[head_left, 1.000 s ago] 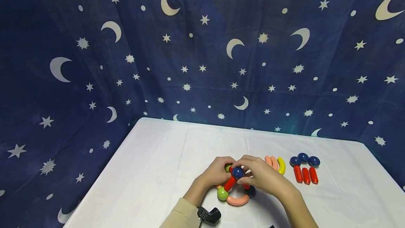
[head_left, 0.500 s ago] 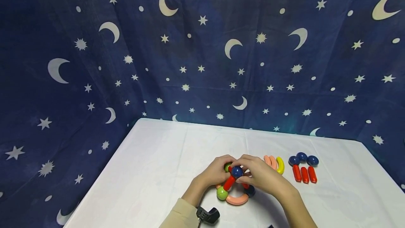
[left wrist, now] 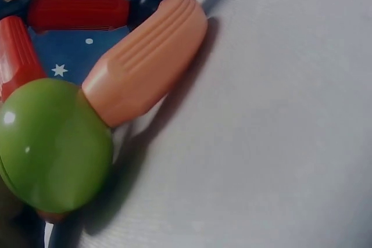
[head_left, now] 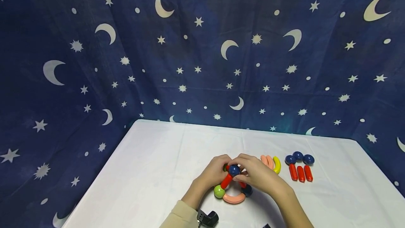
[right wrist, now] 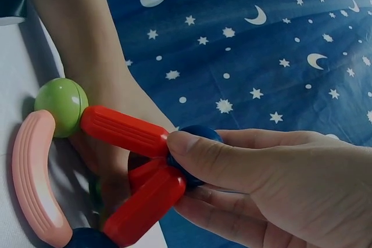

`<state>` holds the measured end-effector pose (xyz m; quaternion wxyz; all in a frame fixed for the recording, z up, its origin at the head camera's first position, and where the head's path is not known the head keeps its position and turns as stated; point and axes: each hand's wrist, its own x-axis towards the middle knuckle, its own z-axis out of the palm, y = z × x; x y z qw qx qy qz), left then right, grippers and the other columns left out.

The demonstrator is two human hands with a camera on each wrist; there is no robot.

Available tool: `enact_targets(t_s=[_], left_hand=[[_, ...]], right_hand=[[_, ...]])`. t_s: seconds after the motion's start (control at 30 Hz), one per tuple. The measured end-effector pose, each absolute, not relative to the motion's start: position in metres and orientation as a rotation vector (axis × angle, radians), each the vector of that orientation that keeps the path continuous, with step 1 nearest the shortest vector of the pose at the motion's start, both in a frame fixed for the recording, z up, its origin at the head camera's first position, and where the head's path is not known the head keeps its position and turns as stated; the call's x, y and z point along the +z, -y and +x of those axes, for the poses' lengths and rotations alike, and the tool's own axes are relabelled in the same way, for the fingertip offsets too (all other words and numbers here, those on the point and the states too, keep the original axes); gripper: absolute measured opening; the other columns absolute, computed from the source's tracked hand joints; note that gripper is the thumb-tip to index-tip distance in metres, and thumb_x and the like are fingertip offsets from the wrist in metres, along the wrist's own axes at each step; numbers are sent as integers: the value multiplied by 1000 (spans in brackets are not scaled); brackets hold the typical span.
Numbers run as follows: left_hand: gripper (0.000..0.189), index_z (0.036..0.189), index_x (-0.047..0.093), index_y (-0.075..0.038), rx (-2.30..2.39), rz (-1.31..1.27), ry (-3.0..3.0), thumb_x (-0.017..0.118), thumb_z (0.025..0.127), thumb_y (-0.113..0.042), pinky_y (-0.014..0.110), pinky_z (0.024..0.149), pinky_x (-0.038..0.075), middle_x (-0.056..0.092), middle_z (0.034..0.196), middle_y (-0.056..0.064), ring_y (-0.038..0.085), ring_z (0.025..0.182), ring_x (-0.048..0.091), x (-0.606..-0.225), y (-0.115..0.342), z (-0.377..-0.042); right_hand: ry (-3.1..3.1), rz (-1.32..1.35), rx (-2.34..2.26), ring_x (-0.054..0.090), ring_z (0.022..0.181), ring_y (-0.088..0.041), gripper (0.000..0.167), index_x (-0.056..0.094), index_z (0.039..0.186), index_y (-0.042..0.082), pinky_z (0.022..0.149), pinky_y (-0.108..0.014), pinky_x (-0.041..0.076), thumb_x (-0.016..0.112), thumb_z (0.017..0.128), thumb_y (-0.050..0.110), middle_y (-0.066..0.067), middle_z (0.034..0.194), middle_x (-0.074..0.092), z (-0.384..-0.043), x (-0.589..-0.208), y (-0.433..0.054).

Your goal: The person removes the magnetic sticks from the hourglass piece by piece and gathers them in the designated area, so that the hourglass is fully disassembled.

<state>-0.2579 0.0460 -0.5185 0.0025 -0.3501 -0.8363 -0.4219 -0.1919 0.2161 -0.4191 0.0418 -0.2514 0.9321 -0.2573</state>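
A pyramid frame of toy rods and balls stands on the table. At its top a blue ball (head_left: 234,170) joins several red rods (head_left: 226,181). My right hand (head_left: 257,173) pinches this ball between thumb and fingers, shown close up in the right wrist view. A green ball (head_left: 219,191) and a dark blue ball (head_left: 247,190) form the front corners, with a peach curved rod (head_left: 234,198) between them. My left hand (head_left: 215,171) grips the rear green ball (head_left: 225,167), which its fingers mostly hide.
Right of the frame lie peach curved rods (head_left: 269,162) and a yellow curved rod (head_left: 276,165). Farther right are blue balls (head_left: 298,156) above red rods (head_left: 301,174). A starry curtain (head_left: 202,45) hangs behind the white table (head_left: 164,157).
The whole scene has shifted slightly left in the head view. Both hands keep their hold on the frame, and the loose pieces stay put on the table.
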Motion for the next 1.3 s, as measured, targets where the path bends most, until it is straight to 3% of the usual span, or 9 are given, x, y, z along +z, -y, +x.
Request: enact_targets(t_s=[0.3,0.6,1.03,1.3], left_hand=[[20,99,68,-19,-1263,-1164,2654,74,80,-21,16,81,46,64,90,-9,-2,83,54,-518,-47,-258],[17,97,69,-19,-1357,-1151,2622,72,80,-15,15,79,47,63,88,-10,-3,81,54,-520,-46,-258],[20,98,67,-19,-1239,-1289,2649,75,79,-20,12,73,44,62,85,-8,-2,76,51,-515,-45,-258],[19,99,68,-19,-1209,-1288,2649,74,81,-21,12,75,44,62,83,-9,-1,77,51,-516,-45,-257]], right_hand=[[-2874,-769,-732,61,82,-4,39,65,116,18,74,-21,53,76,79,23,9,97,59,-191,-420,-216],[-2829,-743,-768,62,84,-6,39,66,115,16,73,-19,52,77,78,22,9,99,59,-192,-420,-216],[-2845,-786,-706,54,80,0,41,67,116,21,76,-24,52,77,78,27,14,93,58,-192,-418,-216],[-2857,-806,-725,57,84,0,39,67,115,22,79,-28,54,77,77,27,13,97,60,-192,-420,-216]])
